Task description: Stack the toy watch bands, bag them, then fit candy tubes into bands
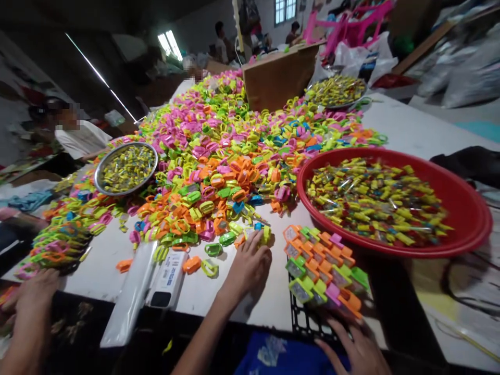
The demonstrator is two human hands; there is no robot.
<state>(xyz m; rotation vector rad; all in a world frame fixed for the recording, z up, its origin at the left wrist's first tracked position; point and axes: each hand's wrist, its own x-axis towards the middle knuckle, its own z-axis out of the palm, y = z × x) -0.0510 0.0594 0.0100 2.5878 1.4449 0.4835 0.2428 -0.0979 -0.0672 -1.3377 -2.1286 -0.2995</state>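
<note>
A dim workroom stretches back under a dark ceiling, with a thin strip light slanting across the upper left. Further along, a bright window glows beside the pale back wall, and a small paned window sits at top centre. At upper right, pink plastic chair frames rise near bulging white sacks, while a grey floor with a teal patch shows along the right
</note>
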